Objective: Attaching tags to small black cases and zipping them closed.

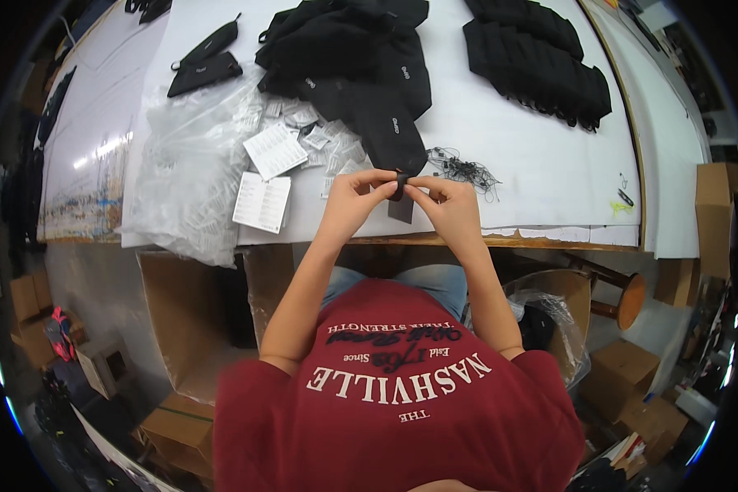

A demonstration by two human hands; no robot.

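Near the table's front edge, my left hand (pixel 359 197) and my right hand (pixel 446 201) meet with fingertips pinched. Between them is a small black fabric loop (pixel 402 187) at the near end of a black fabric pouch (pixel 392 135). A flat dark grey tag (pixel 400 211) hangs just below the fingertips. How the tag joins the loop is hidden by my fingers. The pouch lies flat and reaches back to a heap of black pouches (pixel 336 53). To the right of it is a tangle of thin black strings (pixel 466 170).
Left of my hands lie printed white leaflets (pixel 262 202) and a large clear plastic bag (pixel 184 176) of small white packets. More black pouches lie in rows (pixel 541 70) at the back right. Cardboard boxes (pixel 193 320) and a wooden stool (pixel 630 301) stand below the white table (pixel 558 184).
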